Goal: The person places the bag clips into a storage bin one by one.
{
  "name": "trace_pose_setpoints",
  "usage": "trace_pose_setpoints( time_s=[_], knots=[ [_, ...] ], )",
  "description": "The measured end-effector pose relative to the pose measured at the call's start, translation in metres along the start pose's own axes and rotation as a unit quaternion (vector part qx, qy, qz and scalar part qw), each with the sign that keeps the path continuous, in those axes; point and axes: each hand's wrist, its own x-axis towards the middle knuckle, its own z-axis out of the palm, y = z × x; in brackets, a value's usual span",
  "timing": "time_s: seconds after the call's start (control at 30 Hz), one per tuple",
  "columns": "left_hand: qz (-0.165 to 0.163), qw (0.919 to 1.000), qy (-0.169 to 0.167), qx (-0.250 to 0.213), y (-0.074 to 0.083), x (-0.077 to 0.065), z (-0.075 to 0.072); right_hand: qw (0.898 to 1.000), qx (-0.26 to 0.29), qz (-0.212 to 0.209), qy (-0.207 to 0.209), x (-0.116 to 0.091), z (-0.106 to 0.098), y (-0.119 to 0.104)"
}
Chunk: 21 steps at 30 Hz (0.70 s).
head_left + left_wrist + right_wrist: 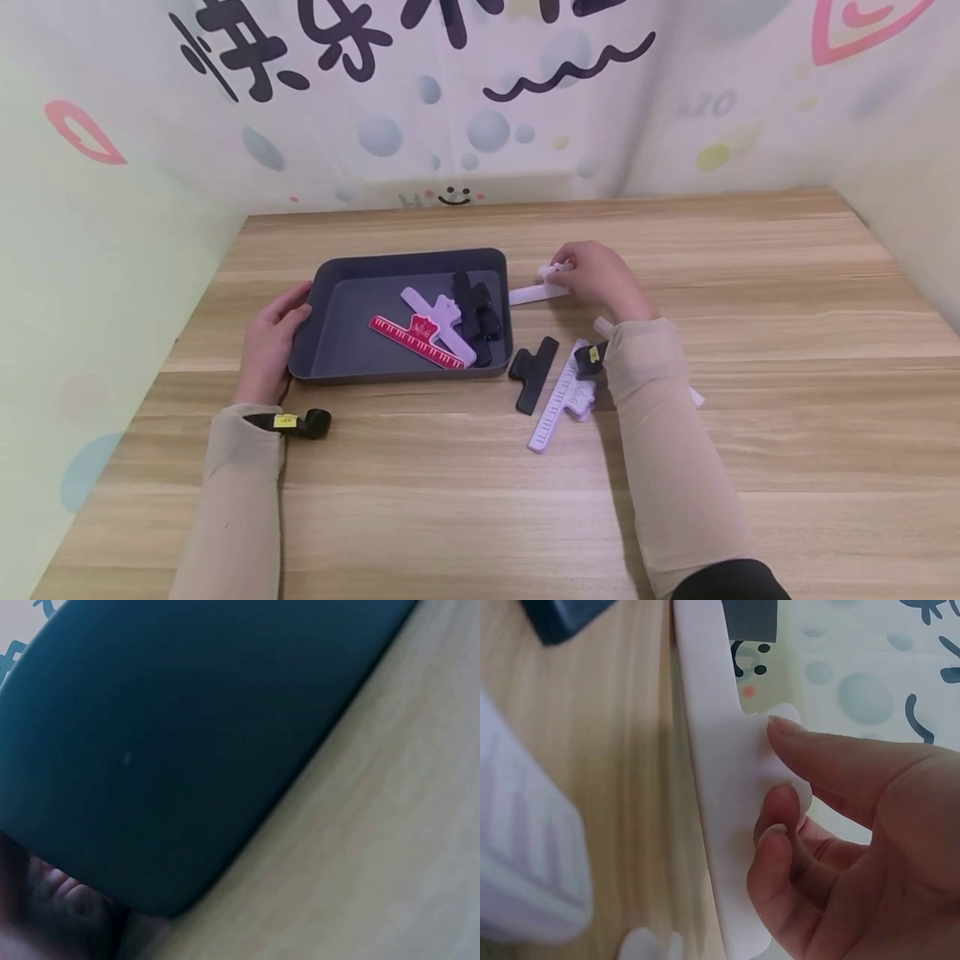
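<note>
My left hand (268,340) rests against the left end of a dark grey tray (322,325), thumb and fingers at its outer wall; in the left wrist view that wall (187,750) covers much of the picture. With thumb and fingertips, my right hand (600,279) pinches the handle of a white clip (534,294) just right of the tray. Up close in the right wrist view, the clip (720,787) has a long flat bar, and fingers curl at its handle. Inside the tray lie a red clip (405,337) with piano-key print, a lilac clip (453,337) and black clips (467,308).
Right of the tray, a black clip (534,377) and a lilac piano-key clip (557,408) lie on the wooden table (420,500). Part of another white clip (697,397) shows beside my right sleeve, which hides the rest. A printed cloth (465,158) hangs behind the table.
</note>
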Motion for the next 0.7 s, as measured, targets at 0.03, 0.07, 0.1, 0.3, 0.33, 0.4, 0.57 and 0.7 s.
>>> trace_pose_setpoints(
  time_s=[0.03, 0.07, 0.1, 0.3, 0.33, 0.4, 0.57, 0.7],
  knots=[
    [0.000, 1.0000, 0.000, -0.002, -0.0001, 0.0001, -0.0001, 1.000, 0.001, 0.002, -0.001, -0.0004, -0.0006, 0.0000],
    [-0.001, 1.0000, -0.001, -0.002, -0.0001, 0.0001, -0.0001, 1.000, 0.002, 0.003, 0.000, -0.0009, -0.0011, -0.0003],
    [-0.002, 1.0000, -0.001, -0.003, -0.0001, 0.0001, -0.0001, 1.000, 0.002, 0.002, 0.001, -0.0013, -0.0016, -0.0004],
    [0.000, 1.0000, 0.000, -0.005, 0.0001, 0.0004, -0.0001, 1.000, 0.001, -0.009, 0.012, -0.0016, -0.0044, 0.0002],
    [0.000, 1.0000, 0.000, -0.006, 0.0001, 0.0004, -0.0001, 1.000, 0.002, -0.012, 0.014, -0.0015, -0.0048, 0.0003],
    [-0.001, 1.0000, 0.000, -0.008, 0.0000, 0.0005, -0.0002, 1.000, 0.001, -0.015, 0.017, -0.0014, -0.0054, 0.0010],
    [-0.004, 0.9999, -0.001, -0.010, -0.0003, 0.0007, -0.0003, 1.000, 0.004, -0.013, 0.023, -0.0009, -0.0060, 0.0028],
    [-0.006, 0.9999, -0.001, -0.010, -0.0001, 0.0005, -0.0003, 1.000, 0.010, -0.009, 0.028, -0.0008, -0.0069, 0.0034]
  ],
)
